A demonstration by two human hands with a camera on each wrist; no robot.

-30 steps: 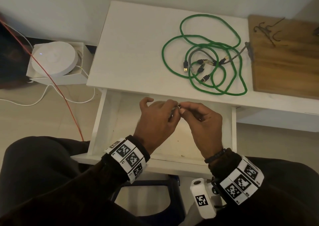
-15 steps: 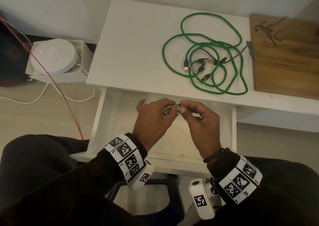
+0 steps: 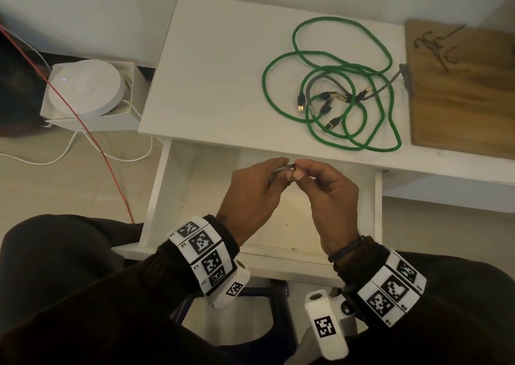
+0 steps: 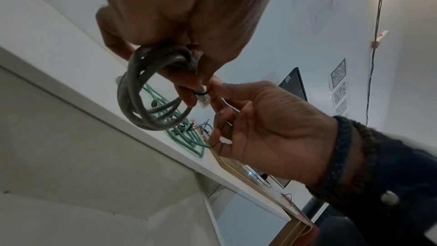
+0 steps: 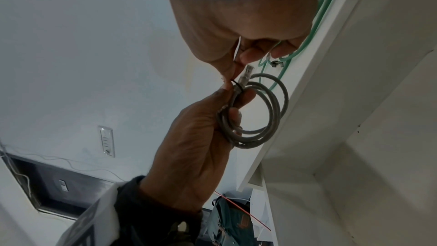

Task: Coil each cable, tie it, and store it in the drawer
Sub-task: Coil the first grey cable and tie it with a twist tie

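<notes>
Over the open white drawer (image 3: 167, 197), my left hand (image 3: 280, 165) grips a small coil of grey cable (image 4: 132, 100), seen as several loops (image 5: 272, 119) hanging under the fingers. My right hand (image 3: 299, 171) meets it and pinches a thin black tie (image 4: 201, 93) looped round the coil just below its clear connector (image 4: 204, 100). The tie (image 5: 237, 84) runs between my right thumb and finger. Loose green cables (image 3: 384, 55) lie tangled on the white table (image 3: 217, 71), with another grey cable (image 3: 387, 85) among them.
A wooden board (image 3: 459, 99) at the table's right holds several black ties (image 3: 434, 46). On the floor to the left sit a round white device in a box (image 3: 83, 85), a red cord (image 3: 106, 155) and a white cord (image 3: 69, 147).
Both hands have stayed together at the coil and shifted slightly toward the table edge. My left wrist has rolled outward a little.
</notes>
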